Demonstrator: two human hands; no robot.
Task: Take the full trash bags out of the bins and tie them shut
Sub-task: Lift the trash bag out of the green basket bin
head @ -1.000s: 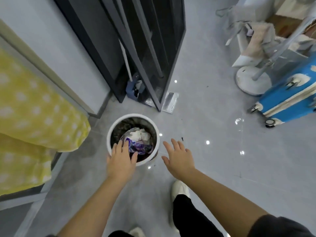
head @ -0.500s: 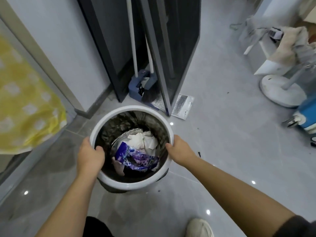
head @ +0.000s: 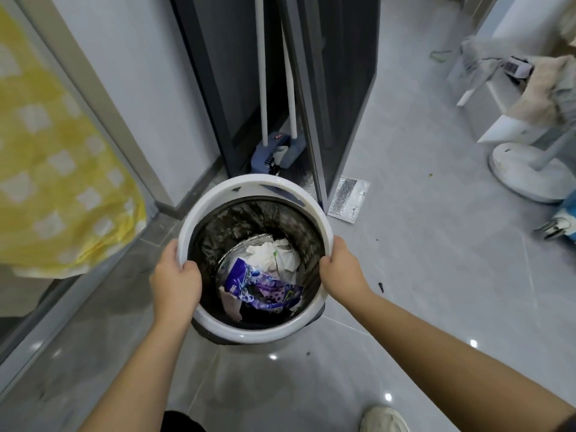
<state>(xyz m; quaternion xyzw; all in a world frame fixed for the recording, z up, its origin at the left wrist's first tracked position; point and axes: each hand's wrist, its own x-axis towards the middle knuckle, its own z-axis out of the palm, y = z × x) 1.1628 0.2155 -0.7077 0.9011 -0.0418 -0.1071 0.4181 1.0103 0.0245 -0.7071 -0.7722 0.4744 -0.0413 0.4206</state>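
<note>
The white round bin (head: pixel 249 186) stands on the grey tiled floor (head: pixel 436 291), directly below the camera. The left hand (head: pixel 176 285) grips the rim on its left side, with fingers curled over the edge into the opening. The right hand (head: pixel 341 271) grips the opposite side the same way. The black trash bag (head: pixel 224 227) lines the inside of the bin and sits below the rim. In it lie a purple wrapper (head: pixel 265 285) and crumpled white paper (head: pixel 274 255).

The far edge of the bin is close to a dark door frame (head: pixel 314 120) and to a blue broom and dustpan (head: pixel 276 149) standing behind it. A silver foil pouch (head: pixel 349 198) lies flat just beside the frame's foot. On the left, yellow patterned cloth (head: pixel 56 169) hangs near the bin without touching it. To the right and toward the camera the floor is open. A white fan base (head: pixel 526 169) and a wheeled blue case (head: pixel 561 226) stand well apart on the right.

The bin's outer wall is mostly hidden under the rim. The fingertips of both hands are out of sight inside the opening. The bag's top edge cannot be made out. A shoe (head: pixel 385 419) is cut off at the bottom edge.
</note>
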